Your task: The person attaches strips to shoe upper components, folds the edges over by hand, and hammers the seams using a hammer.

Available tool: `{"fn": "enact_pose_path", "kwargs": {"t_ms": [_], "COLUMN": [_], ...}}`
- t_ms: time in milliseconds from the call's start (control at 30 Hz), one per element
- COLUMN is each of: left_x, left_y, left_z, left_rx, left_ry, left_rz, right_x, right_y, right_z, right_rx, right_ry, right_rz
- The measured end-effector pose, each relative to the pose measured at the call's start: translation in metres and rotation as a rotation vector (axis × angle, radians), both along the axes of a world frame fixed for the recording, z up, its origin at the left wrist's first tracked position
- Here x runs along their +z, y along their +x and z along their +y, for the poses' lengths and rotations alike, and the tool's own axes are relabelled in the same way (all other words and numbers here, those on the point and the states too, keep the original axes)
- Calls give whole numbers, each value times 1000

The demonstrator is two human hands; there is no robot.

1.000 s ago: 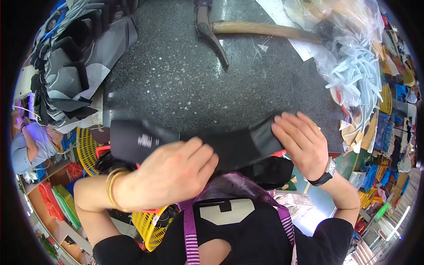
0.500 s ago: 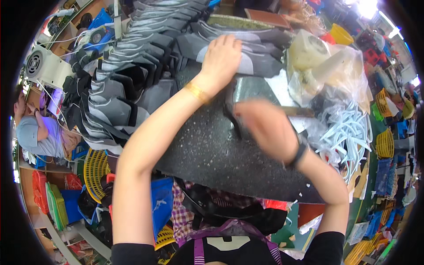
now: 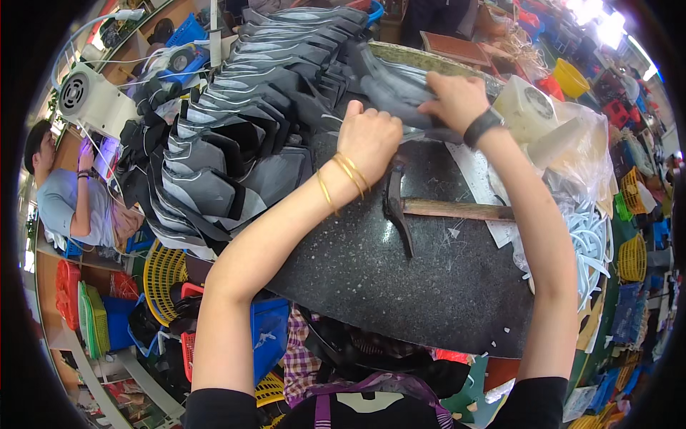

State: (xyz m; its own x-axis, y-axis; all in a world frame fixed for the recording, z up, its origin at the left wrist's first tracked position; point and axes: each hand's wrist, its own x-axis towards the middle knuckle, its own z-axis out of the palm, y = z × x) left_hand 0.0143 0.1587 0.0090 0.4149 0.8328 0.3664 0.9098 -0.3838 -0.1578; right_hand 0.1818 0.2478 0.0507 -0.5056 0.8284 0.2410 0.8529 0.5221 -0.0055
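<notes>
My right hand (image 3: pixel 461 104) grips grey-and-black pieces shaped like shoe uppers (image 3: pixel 393 89), which are blurred by motion at the far side of the dark slab (image 3: pixel 336 250). Beside them, my left hand (image 3: pixel 369 143) is closed with the thumb raised; whatever is in its fingers is hidden. Just nearer to me lies a hammer (image 3: pixel 457 209), its wooden handle pointing right and its dark curved head close below my left hand. A long overlapping row of similar grey uppers (image 3: pixel 207 154) fills the slab's left side.
On the right stand a cloudy plastic container (image 3: pixel 525 100) and clear plastic bags, above a heap of pale blue strips (image 3: pixel 587 250). At left sits another person (image 3: pixel 68 193) near a white machine (image 3: pixel 89 100). A yellow basket (image 3: pixel 163 279) and a blue bin (image 3: pixel 269 336) stand below the slab.
My right hand has moved from over the hammer up to the grey uppers, leaving the hammer uncovered. My left hand, earlier flat on the uppers, has closed and come nearer. The uppers have shifted and tilted.
</notes>
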Motion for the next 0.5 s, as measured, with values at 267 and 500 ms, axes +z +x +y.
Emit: {"fn": "enact_pose_path", "kwargs": {"t_ms": [267, 500], "left_x": [129, 105], "left_y": [-4, -44], "left_z": [-138, -157], "left_rx": [-399, -423], "left_ry": [-632, -1433], "left_rz": [-337, -608], "right_x": [-25, -57], "right_y": [23, 26], "right_z": [-17, -134], "right_rx": [247, 564], "right_ry": [550, -170], "right_rz": [95, 97]}}
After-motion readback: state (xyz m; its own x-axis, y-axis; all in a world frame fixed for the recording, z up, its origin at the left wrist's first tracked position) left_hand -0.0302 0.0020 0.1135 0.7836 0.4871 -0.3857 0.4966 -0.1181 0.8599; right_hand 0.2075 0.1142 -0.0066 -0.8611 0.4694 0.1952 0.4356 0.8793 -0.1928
